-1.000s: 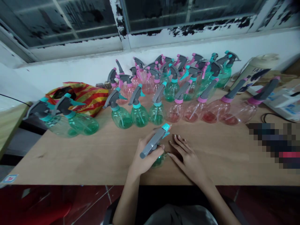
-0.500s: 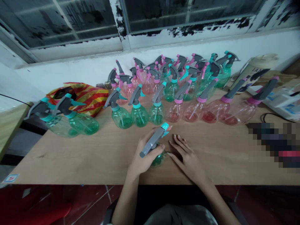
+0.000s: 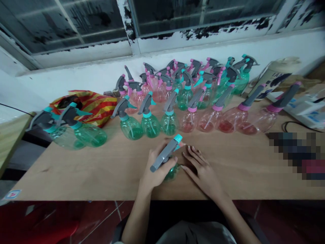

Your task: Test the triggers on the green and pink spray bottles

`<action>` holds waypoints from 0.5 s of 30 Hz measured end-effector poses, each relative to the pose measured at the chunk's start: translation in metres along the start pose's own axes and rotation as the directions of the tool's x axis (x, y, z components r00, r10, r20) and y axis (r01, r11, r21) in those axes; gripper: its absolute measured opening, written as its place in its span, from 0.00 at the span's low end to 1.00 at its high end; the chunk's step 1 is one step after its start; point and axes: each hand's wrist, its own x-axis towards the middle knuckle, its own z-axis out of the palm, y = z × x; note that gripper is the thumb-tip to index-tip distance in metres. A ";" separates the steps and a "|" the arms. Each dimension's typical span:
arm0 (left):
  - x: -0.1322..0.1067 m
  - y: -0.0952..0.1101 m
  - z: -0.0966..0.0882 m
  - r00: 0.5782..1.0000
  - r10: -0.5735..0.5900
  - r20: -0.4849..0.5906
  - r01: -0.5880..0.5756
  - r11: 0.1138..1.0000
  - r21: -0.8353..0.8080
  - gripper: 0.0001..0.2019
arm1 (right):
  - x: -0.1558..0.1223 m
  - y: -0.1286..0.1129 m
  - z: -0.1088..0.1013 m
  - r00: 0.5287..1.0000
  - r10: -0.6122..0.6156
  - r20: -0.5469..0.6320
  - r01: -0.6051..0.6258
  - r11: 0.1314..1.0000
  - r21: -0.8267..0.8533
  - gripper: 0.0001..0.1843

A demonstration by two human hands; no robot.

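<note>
My left hand point(image 3: 154, 169) is wrapped around a green spray bottle point(image 3: 170, 173) that stands near the front edge of the wooden table point(image 3: 88, 166). Its grey trigger head with a teal nozzle point(image 3: 166, 152) sticks out above my fingers. My right hand point(image 3: 203, 171) lies flat on the table just right of the bottle, fingers spread, touching or almost touching its base.
A row of green bottles point(image 3: 149, 123) and pink bottles point(image 3: 223, 120) stands behind my hands, with several more bunched against the wall point(image 3: 193, 76). Two green bottles point(image 3: 76, 130) lie at the left by a red-and-yellow striped bag point(image 3: 93, 103). A white device point(image 3: 307, 108) sits at the right.
My left hand and the bottle have shifted very slightly. My right hand stays flat beside it.
</note>
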 end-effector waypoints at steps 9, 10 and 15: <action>-0.003 -0.007 0.000 0.998 -0.007 -0.059 0.013 0.995 0.098 0.18 | 0.000 -0.001 0.000 1.000 0.002 0.009 -0.002 1.000 -0.008 0.25; -0.003 -0.007 0.000 0.998 -0.011 -0.058 0.017 0.995 0.101 0.18 | 0.000 -0.001 0.000 1.000 0.002 0.010 -0.002 1.000 -0.008 0.25; -0.002 -0.003 0.000 1.000 -0.016 -0.018 0.017 0.997 0.076 0.18 | 0.000 -0.002 -0.002 1.000 0.003 0.023 -0.002 1.000 -0.011 0.25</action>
